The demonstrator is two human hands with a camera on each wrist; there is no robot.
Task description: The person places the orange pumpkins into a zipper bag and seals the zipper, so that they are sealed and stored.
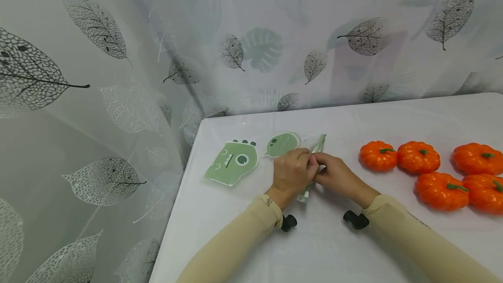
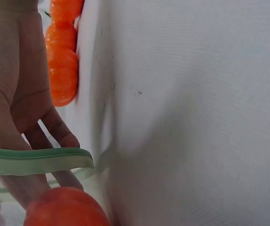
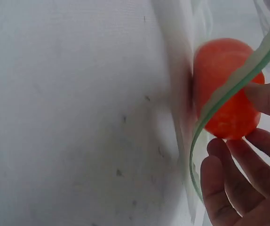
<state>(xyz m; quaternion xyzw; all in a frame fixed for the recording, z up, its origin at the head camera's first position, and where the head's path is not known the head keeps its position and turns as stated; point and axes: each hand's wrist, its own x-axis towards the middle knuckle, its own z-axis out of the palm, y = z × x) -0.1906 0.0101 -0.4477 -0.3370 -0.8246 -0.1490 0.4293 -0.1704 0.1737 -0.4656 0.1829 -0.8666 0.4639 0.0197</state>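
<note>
In the head view, both hands meet over a green-and-clear plastic bag (image 1: 319, 142) standing nearly edge-on to the camera. My left hand (image 1: 292, 171) grips it from the left; my right hand (image 1: 338, 175) pinches it from the right, and their fingertips are close together. In the left wrist view, the bag's green edge (image 2: 41, 162) crosses the fingers, with a round orange thing (image 2: 67, 209) below. The right wrist view has the bag's green rim (image 3: 224, 96) running across an orange thing (image 3: 229, 113), thumb and fingers around it.
Two flat green bags lie to the left, one with a printed monster face (image 1: 232, 163), the other a smaller green shape (image 1: 283, 144). Several orange toy pumpkins (image 1: 418, 157) sit at the right of the white table (image 1: 314, 252). A leaf-print curtain (image 1: 267, 86) hangs behind.
</note>
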